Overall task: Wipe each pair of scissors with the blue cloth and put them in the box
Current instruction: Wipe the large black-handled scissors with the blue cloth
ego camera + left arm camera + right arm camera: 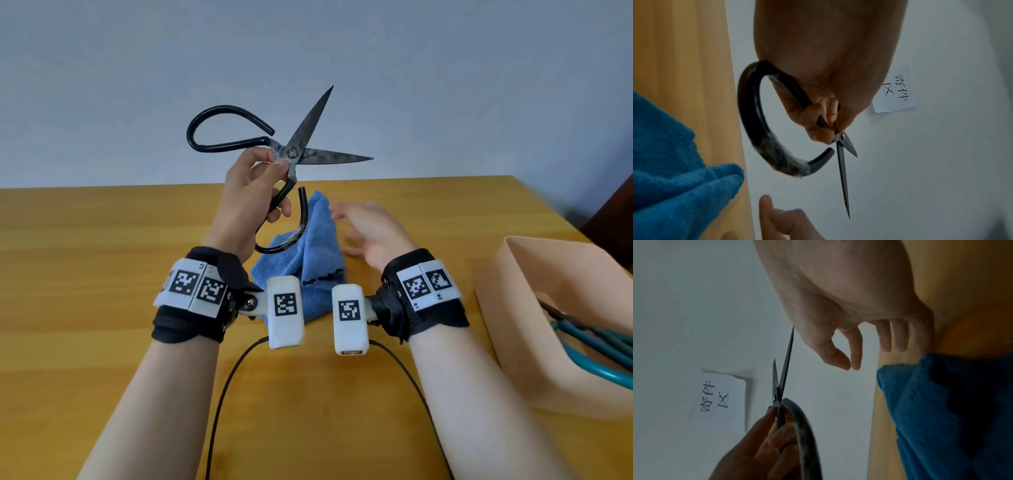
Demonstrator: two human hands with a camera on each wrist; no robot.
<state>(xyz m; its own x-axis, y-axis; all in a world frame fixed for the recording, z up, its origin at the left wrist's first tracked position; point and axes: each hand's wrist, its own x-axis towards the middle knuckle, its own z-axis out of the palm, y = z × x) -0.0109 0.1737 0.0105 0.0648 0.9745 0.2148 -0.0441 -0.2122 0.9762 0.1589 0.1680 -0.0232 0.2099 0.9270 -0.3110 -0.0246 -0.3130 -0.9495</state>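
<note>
My left hand (255, 192) holds a pair of black iron scissors (301, 144) up in the air, gripping one handle near the pivot; the blades stand apart. The same scissors (842, 165) show in the left wrist view and, with blades up, the scissors (782, 378) in the right wrist view. The blue cloth (308, 253) lies crumpled on the table below them. My right hand (368, 228) hovers just right of the cloth, fingers loose, holding nothing. The peach box (534, 329) stands at the right with teal-handled scissors (596, 346) inside.
The wooden table (102, 308) runs to a pale wall behind. A paper note (896, 89) with printed characters hangs on that wall. Two black cables (226, 387) trail from the wrist cameras toward me.
</note>
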